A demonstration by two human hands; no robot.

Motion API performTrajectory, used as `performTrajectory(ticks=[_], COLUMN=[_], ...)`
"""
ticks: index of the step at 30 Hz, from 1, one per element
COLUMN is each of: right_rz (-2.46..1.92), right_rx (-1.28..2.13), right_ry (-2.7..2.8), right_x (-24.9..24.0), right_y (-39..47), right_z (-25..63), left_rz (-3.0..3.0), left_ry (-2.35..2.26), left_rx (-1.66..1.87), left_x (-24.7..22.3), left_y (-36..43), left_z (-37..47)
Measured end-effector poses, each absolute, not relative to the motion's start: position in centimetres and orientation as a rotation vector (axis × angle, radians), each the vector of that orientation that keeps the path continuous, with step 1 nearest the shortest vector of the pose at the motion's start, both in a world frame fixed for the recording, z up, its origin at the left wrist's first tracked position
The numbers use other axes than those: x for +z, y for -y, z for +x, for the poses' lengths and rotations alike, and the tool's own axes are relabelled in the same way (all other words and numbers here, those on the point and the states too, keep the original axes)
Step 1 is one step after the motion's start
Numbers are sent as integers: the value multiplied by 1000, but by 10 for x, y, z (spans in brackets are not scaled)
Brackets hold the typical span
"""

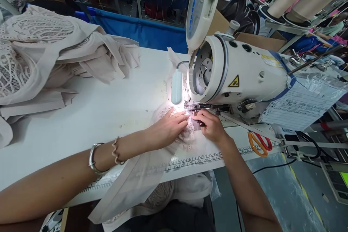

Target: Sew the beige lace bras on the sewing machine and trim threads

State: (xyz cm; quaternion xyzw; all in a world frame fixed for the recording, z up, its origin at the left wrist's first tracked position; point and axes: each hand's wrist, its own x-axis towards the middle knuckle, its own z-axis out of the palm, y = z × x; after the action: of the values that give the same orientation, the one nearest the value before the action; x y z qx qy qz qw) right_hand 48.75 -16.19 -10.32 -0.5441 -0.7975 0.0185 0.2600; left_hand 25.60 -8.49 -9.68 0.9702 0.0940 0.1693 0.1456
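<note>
Ideally, the lace (pixel 192 129), on the table (pixel 122 98) by the machine (pixel 250 69), wants light, even guiding: the left hand (pixel 170 128) lies over it, fingers loosely spread, gripping nothing; the right hand (pixel 212 125) curls round a dark tool (pixel 201 123), any pinch on cloth unclear. Behind, a box (pixel 258 41) hides its contents

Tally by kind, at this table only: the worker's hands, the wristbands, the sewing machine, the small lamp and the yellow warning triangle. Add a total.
Hands: 2 (left hand, right hand)
Wristbands: 2 (silver bangle, wavy band)
Sewing machine: 1
Small lamp: 1
Yellow warning triangle: 1
Total: 7
</note>
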Motion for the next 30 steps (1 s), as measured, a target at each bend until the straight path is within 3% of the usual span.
performTrajectory(ticks=[13,30], right_rz=[-1370,-1312], right_rx=[-184,-229], right_ry=[2340,2285], right_x=[-99,-95], right_y=[157,157], right_z=[474,472], left_rz=[2692,3019], left_ry=[-142,-168], left_rx=[418,419], left_x=[-87,-89], left_y=[25,47], left_z=[250,252])
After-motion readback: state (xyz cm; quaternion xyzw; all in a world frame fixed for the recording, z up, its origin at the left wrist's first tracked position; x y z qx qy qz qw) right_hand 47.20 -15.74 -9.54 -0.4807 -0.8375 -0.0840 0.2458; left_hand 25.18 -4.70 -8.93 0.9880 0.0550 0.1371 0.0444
